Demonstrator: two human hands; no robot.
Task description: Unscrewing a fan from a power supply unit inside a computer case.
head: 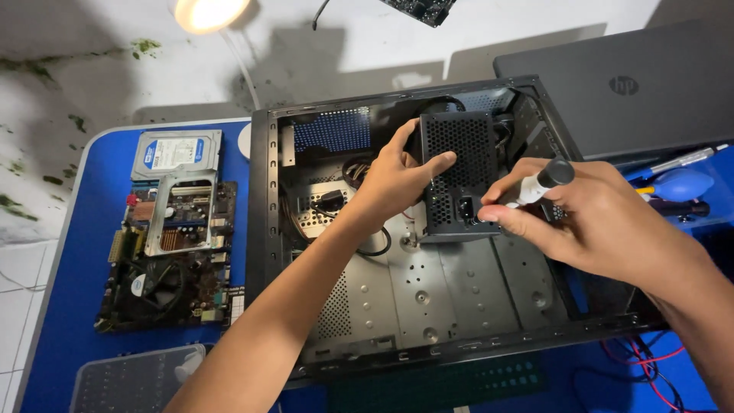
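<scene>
**Power supply gripped inside open case, screwdriver at its rear face**

At far left, on the blue table (76, 306): a hard drive (177, 153) at the back, a bare metal drive bracket (181, 216) just in front of it and lying over the top of a motherboard (172, 275), then a clear plastic parts box (134, 378) at the near edge. Above, on the wall side, a lit lamp (208, 11).

In the middle, a black computer case (428, 306) lying on its side, panel off, grey inner tray showing. Inside, toward the upper middle, the black perforated power supply (457, 153), standing a little tilted, cables bundled to its left.

Left hand (397, 180) reaching in from the near left, half open and wrapped around the power supply's left edge: thumb across the perforated face, fingers curled behind the top corner. Touching, gripping, not flat.

Right hand (589, 222) just right of the power supply, fingers pressed together in a pinch around a small screwdriver (539, 183) with a black cap and pale handle, tip pointed left at the socket side of the unit; contact of tip with metal not clear.

Further right: a closed dark laptop (634, 84) behind the case, a blue rubber air blower (680, 183) beside it, red and black wires (650, 359) at the near right corner.
</scene>
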